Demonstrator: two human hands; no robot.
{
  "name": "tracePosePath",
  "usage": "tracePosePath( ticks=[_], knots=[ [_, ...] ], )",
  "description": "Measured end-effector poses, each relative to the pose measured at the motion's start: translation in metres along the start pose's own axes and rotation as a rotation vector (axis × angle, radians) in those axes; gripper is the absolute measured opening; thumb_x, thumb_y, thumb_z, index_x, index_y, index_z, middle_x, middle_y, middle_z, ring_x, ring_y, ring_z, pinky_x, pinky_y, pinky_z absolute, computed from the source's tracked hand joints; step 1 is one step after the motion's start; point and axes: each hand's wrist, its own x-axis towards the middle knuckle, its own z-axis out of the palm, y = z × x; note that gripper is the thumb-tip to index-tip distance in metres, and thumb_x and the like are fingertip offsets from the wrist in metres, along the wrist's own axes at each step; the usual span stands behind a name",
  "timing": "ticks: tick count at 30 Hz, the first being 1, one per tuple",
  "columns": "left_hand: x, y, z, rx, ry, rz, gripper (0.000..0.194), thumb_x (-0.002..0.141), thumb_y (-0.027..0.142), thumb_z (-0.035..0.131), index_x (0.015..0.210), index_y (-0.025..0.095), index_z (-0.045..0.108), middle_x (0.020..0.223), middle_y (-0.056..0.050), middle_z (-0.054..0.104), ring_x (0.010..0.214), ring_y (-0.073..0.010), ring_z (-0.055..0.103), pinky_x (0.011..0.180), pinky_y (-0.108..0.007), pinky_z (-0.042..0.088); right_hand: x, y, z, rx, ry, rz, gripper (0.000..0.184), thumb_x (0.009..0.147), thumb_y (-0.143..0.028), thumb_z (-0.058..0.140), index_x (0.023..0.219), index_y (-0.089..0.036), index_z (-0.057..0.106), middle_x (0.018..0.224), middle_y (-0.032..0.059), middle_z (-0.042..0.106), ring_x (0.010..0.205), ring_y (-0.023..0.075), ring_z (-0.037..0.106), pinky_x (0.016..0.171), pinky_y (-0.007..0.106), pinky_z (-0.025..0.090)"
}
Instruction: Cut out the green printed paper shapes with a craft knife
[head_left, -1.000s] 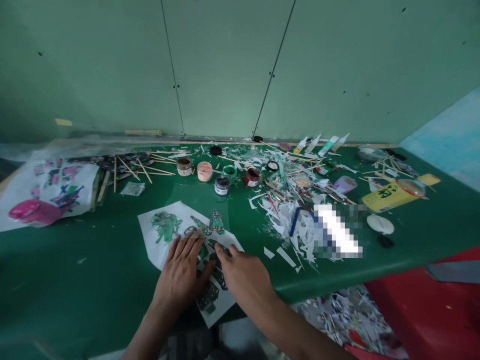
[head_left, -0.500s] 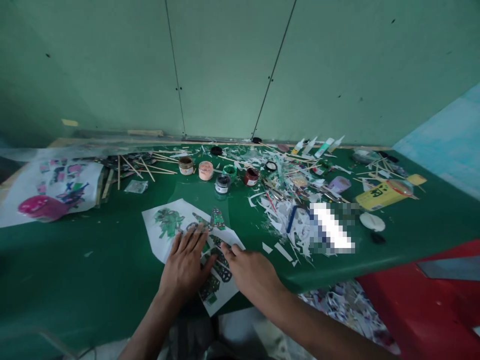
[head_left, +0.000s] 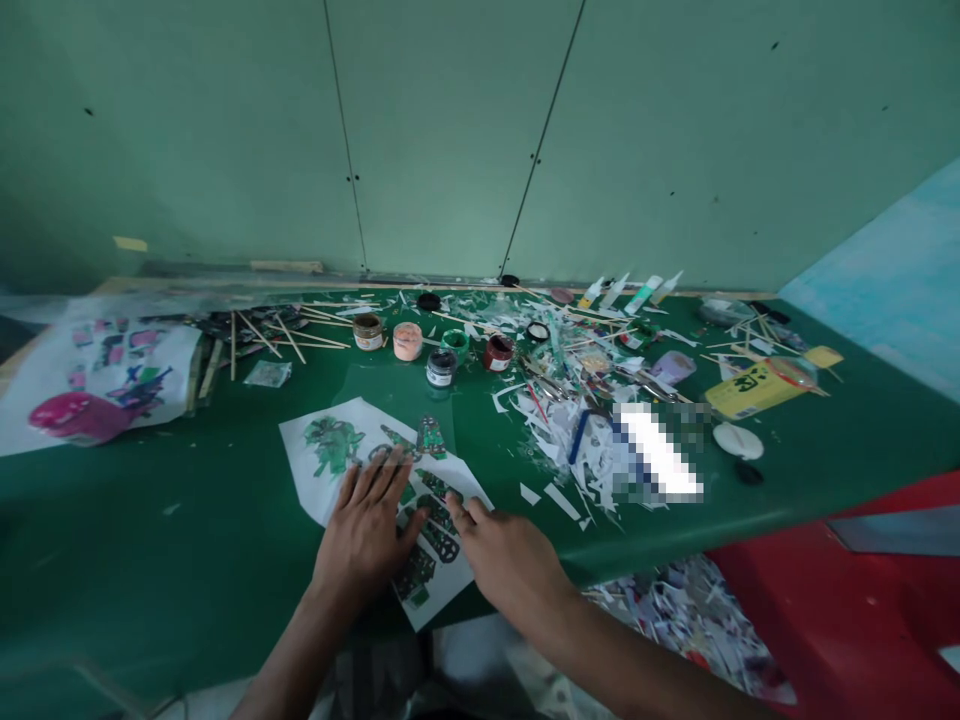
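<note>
A white paper sheet point(head_left: 304, 475) lies on the green-covered table in front of me, with several green and dark patterned cutouts point(head_left: 430, 437) on it. A leafy green cutout point(head_left: 332, 446) rests on its left part. My left hand point(head_left: 365, 520) presses flat on the sheet, fingers stretched out and partly covering cutouts. Just to its right, my right hand point(head_left: 510, 560) has its index finger pointing down at the dark cutouts and its other fingers curled. What those fingers hold, if anything, is hidden.
Open paint jars point(head_left: 441, 370) stand behind the sheet. To the right are paper scraps point(head_left: 566, 500), glue bottles point(head_left: 643, 294) and a yellow container point(head_left: 757, 387). At left lie wooden sticks point(head_left: 291, 338) and a glossy pink object point(head_left: 79, 416). A scrap-filled bin point(head_left: 697, 610) sits below the edge.
My right hand has shifted slightly right and down across the sheet, uncovering more of the dark cutouts. My left hand stays flat on the paper. The view has moved a little.
</note>
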Motion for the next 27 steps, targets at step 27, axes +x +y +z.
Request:
tracePosePath(
  ticks=[27],
  knots=[
    [0.002,0.001,-0.004,0.021,-0.022,0.001,0.058,0.092,0.05,0.038,0.14,0.019,0.043,0.144,-0.009,0.048,0.135,-0.0283,0.041,0.113,-0.052,0.029,-0.052,0.012,0.014,-0.107,-0.06,0.029,0.071,0.073,-0.001,0.049,0.142,-0.01,0.043,0.1,0.0138,0.067,0.063,0.0189,0.065,0.046,0.03,0.051]
  ],
)
